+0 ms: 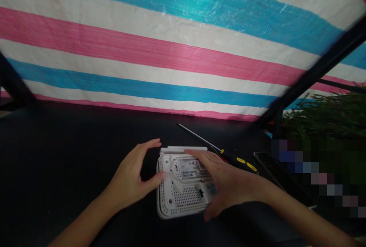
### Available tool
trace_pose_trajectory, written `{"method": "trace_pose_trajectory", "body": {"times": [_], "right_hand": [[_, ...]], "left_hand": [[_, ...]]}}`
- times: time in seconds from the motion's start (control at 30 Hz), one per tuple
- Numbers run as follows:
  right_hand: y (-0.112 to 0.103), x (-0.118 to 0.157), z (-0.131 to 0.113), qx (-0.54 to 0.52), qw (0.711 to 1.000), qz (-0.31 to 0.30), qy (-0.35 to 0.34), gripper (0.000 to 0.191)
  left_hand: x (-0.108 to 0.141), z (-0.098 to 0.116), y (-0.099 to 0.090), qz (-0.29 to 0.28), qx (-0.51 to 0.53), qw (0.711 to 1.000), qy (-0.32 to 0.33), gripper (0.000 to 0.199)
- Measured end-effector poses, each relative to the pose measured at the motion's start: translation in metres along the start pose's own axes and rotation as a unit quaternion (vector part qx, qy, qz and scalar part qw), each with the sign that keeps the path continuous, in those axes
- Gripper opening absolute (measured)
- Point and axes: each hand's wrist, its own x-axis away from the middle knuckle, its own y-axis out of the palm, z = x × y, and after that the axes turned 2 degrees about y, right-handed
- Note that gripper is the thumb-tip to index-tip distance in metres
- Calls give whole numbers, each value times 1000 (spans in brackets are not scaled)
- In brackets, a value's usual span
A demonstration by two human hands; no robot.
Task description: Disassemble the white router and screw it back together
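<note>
Item: white perforated unit (185, 197), lying between my hands above the black table (71, 155), its labelled, vented face up, presumably so that side stays reachable. My right hand (225, 180): fingers over the label and far edge, thumb at the near edge, part-closed across the unit's right end, apparently to steady it. My left hand (128, 176): fingers wide open, gripping nothing; thumb at the left edge, likely as a guide. Item: screwdriver (222, 151), black and yellow handle toward my right, probably for easy reach. Item: dark flat device (283, 178), farther right, well apart.
</note>
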Motion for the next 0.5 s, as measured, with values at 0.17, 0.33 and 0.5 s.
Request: {"method": "trace_pose_trajectory", "body": {"times": [0.17,0.33,0.5], "right_hand": [[2,-3,4,20,1000,7,-11,127],[0,-2,1,15,1000,5,-13,123],[-16,-1,5,-143,989,-17,23,126]], "left_hand": [[6,6,8,-152,39,987,-28,111],[6,9,8,-182,41,982,-22,123],[6,9,4,-96,143,983,-64,104]]}}
